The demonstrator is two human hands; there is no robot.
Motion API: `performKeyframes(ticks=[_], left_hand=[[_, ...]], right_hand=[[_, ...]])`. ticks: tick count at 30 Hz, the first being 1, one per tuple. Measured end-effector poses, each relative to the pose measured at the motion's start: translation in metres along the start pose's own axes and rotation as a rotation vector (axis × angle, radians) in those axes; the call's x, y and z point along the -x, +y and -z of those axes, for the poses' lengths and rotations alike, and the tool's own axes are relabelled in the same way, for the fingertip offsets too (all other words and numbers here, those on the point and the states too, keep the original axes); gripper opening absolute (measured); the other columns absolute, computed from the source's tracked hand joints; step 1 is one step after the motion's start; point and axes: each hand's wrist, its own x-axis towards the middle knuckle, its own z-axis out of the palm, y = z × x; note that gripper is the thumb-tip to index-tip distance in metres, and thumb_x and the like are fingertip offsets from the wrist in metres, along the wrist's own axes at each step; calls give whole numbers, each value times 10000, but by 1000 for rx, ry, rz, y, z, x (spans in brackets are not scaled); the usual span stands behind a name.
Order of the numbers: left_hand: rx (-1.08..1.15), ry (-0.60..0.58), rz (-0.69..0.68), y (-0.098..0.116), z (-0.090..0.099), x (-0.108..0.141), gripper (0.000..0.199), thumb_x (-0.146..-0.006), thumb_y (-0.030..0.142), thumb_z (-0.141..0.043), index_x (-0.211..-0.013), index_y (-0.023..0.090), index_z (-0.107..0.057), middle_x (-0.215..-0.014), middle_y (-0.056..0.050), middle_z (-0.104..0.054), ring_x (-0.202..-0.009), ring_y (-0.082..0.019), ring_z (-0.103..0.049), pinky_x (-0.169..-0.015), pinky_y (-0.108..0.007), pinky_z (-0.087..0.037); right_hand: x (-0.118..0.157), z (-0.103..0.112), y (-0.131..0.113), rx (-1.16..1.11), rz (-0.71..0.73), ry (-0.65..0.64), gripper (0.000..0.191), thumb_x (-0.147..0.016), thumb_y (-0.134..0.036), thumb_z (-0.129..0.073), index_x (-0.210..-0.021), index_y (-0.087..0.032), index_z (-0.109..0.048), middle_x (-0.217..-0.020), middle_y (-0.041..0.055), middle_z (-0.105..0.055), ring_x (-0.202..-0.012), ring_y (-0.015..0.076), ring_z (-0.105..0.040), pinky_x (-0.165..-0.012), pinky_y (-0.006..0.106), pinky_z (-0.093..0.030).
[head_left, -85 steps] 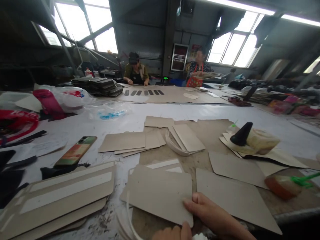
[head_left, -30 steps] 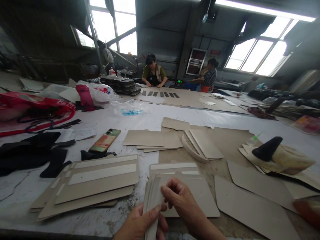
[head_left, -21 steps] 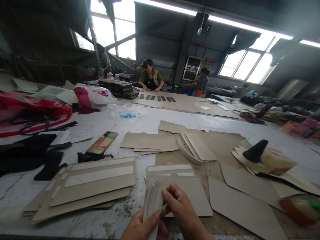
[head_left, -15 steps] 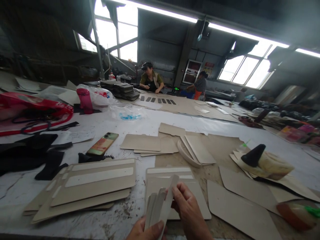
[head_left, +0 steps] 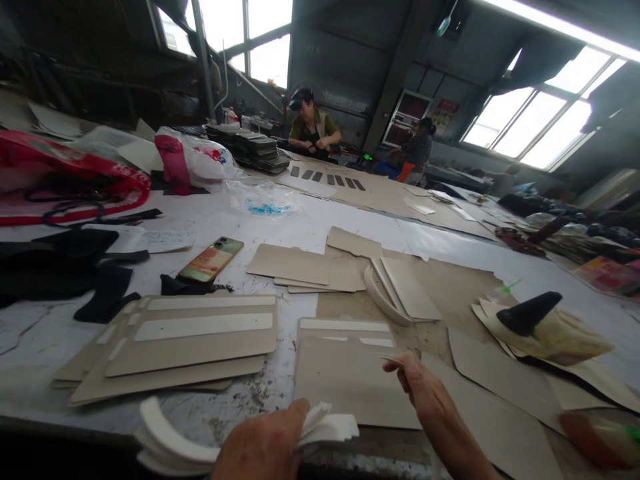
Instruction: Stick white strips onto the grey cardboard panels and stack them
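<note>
Low at the front edge of the table, my left hand (head_left: 263, 443) is closed around a bundle of white strips (head_left: 327, 430). The strips fan out on both sides of the fist, and their left ends curve. My right hand (head_left: 423, 390) is to the right, its fingers pinched on a thin white strip (head_left: 375, 353) seen nearly edge-on and blurred. Beneath that strip lies a beige board (head_left: 350, 380), on top of another board with white strips on its face. To the left is a stack of beige boards (head_left: 195, 343) bearing white strips.
A phone (head_left: 213, 259) and black cloth pieces (head_left: 105, 287) lie at the left. Beige panels (head_left: 295, 263) and a curved piece (head_left: 383, 297) are farther back. A black cone-shaped object (head_left: 530, 313) and a bottle (head_left: 597, 437) are at right. Two people work across the table.
My hands have moved apart. The left has lowered and turned the strip bundle sideways; the right has moved right, over the board, with one strip. The camera view has shifted slightly.
</note>
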Motion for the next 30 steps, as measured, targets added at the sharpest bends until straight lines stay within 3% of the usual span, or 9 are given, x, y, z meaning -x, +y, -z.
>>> performKeyframes(ticks=[2,4,8,11,16,22,30], left_hand=[[-250,133,-69,-5,-2,-13,411,-734,-26,-335,-959,215,-581,-775,-35,-654,-728,-203,-630,-652,-314,-486],[-378,237,-173,-12,-10,-29,408,-735,-45,-345,-983,162,-593,-846,-83,-659,-783,-233,-633,-684,-377,-520],[-401,265,-371,-35,-27,-54,436,-708,-48,-407,-1079,118,-564,-1157,-145,-601,-1096,-257,-545,-885,-375,-484],[-416,306,-457,-46,-30,-59,472,-712,-42,-377,-1144,87,-517,-1178,-163,-590,-1105,-241,-545,-883,-349,-493],[-403,416,-479,-48,-32,-62,445,-726,-38,-331,-1111,63,-530,-1083,-163,-636,-1022,-231,-596,-814,-344,-536],[-305,439,-417,-52,-48,-64,484,-714,-49,-339,-1144,90,-511,-1154,-123,-589,-1126,-244,-496,-909,-365,-474],[-323,423,-413,-47,-35,-63,350,-825,3,-329,-1053,102,-576,-1196,-125,-563,-1166,-222,-471,-953,-339,-446]], right_hand=[[-10,-12,1,144,32,-108,349,-881,-472,-315,-805,-215,-539,-787,26,-563,-770,184,-532,-715,299,-415],[-22,-26,-3,221,50,-201,270,-872,-422,-341,-774,-217,-487,-746,10,-556,-733,176,-531,-681,286,-404],[-48,-50,-19,252,112,-348,175,-834,-317,-412,-713,-206,-472,-663,-17,-534,-654,148,-496,-608,245,-357],[-64,-66,-30,285,116,-405,163,-805,-289,-463,-685,-193,-519,-660,-10,-564,-661,148,-502,-601,236,-336],[-78,-88,-34,411,98,-433,177,-815,-280,-473,-706,-194,-583,-685,10,-624,-674,156,-545,-614,240,-330],[-82,-98,-32,621,66,-403,182,-835,-286,-461,-748,-206,-599,-724,46,-669,-721,196,-589,-610,268,-298],[-83,-103,-31,688,75,-394,185,-845,-286,-446,-767,-209,-595,-737,53,-682,-739,207,-610,-606,273,-276]])
